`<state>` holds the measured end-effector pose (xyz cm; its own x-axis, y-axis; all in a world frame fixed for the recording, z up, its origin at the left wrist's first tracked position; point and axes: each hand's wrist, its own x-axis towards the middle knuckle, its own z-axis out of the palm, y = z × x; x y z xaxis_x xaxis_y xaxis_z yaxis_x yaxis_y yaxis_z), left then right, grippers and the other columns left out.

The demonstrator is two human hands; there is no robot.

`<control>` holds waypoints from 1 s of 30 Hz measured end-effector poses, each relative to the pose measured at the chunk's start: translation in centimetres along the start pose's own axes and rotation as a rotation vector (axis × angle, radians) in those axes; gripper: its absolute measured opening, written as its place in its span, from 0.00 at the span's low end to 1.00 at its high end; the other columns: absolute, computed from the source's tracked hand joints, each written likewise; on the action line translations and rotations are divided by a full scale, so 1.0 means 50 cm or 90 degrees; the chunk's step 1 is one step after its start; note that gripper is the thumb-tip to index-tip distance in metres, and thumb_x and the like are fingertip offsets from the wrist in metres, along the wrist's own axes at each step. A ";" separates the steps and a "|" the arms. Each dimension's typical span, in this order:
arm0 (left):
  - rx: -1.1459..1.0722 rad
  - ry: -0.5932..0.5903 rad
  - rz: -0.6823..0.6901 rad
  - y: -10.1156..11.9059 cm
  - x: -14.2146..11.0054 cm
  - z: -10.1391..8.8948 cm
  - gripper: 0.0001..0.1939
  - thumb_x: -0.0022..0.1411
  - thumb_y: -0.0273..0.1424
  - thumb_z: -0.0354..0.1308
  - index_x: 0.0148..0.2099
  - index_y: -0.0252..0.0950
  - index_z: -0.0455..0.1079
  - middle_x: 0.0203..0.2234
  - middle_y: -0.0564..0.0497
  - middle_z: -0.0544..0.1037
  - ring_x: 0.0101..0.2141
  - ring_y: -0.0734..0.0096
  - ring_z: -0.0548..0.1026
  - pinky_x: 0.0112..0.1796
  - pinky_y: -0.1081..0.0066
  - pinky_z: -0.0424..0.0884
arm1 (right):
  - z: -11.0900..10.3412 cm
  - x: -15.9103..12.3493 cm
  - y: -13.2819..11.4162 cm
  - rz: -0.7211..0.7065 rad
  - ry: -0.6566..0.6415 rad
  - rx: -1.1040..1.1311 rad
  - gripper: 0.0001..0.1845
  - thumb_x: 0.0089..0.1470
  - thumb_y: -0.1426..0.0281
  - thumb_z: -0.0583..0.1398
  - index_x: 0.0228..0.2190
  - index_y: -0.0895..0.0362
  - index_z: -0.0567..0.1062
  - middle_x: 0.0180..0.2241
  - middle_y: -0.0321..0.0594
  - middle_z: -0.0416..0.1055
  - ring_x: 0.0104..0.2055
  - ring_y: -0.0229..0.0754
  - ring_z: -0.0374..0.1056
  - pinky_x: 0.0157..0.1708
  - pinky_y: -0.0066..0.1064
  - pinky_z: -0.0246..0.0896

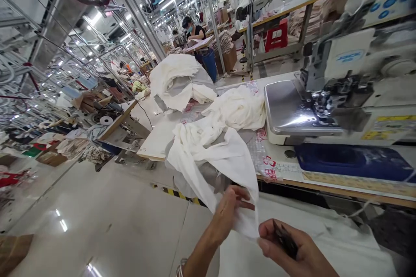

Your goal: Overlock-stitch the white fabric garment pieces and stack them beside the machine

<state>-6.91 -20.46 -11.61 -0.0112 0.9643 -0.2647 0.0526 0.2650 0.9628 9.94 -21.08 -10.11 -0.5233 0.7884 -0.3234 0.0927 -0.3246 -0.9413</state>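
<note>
A white piece of cloth (pixel 232 156) hangs over the table's front edge toward me. My left hand (pixel 225 212) is closed on its hanging part, with the fingers partly behind the fabric. To the right, my right hand (pixel 289 246) has a small pair of dark thread snips (pixel 284 239) in its curled fingers. Its thumb and fingertip pinch the cloth's edge. The snips are slightly blurred, and their blades are partly hidden by the hand. Behind the held piece, more white cloth (pixel 242 108) lies bunched on the table.
A sewing machine (pixel 347 60) with a shiny metal bed (pixel 289 108) stands at the right. A blue pad (pixel 354 162) lies before it. Another white cloth pile (pixel 182 78) sits at the table's far end. A metal pole (pixel 139 13) rises behind. Farther back, a person (pixel 195 30) works at another table.
</note>
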 end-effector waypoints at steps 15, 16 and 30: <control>0.162 -0.002 -0.057 0.018 -0.087 -0.031 0.15 0.63 0.39 0.53 0.32 0.33 0.68 0.21 0.56 0.61 0.24 0.77 0.55 0.25 0.74 0.51 | -0.032 0.109 0.037 0.154 -0.218 0.038 0.32 0.51 0.41 0.56 0.23 0.60 0.68 0.18 0.28 0.48 0.20 0.30 0.39 0.20 0.26 0.31; 0.169 -0.003 -0.052 0.018 -0.087 -0.031 0.14 0.63 0.38 0.53 0.32 0.33 0.69 0.21 0.55 0.62 0.24 0.77 0.56 0.25 0.74 0.52 | -0.028 0.114 0.035 0.149 -0.222 0.031 0.32 0.50 0.41 0.57 0.20 0.59 0.66 0.16 0.27 0.47 0.19 0.29 0.39 0.19 0.26 0.30; 0.198 0.078 0.198 0.058 -0.082 0.012 0.19 0.61 0.48 0.57 0.36 0.37 0.79 0.19 0.51 0.71 0.23 0.72 0.65 0.30 0.70 0.64 | -0.038 0.036 0.006 -0.096 -0.033 -0.096 0.21 0.47 0.52 0.64 0.22 0.55 0.66 0.21 0.31 0.51 0.24 0.35 0.50 0.23 0.26 0.50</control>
<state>-6.13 -23.67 -7.75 -0.0648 0.9960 0.0615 0.3697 -0.0333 0.9286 10.63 -18.78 -11.14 -0.5836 0.7928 -0.1755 0.1337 -0.1194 -0.9838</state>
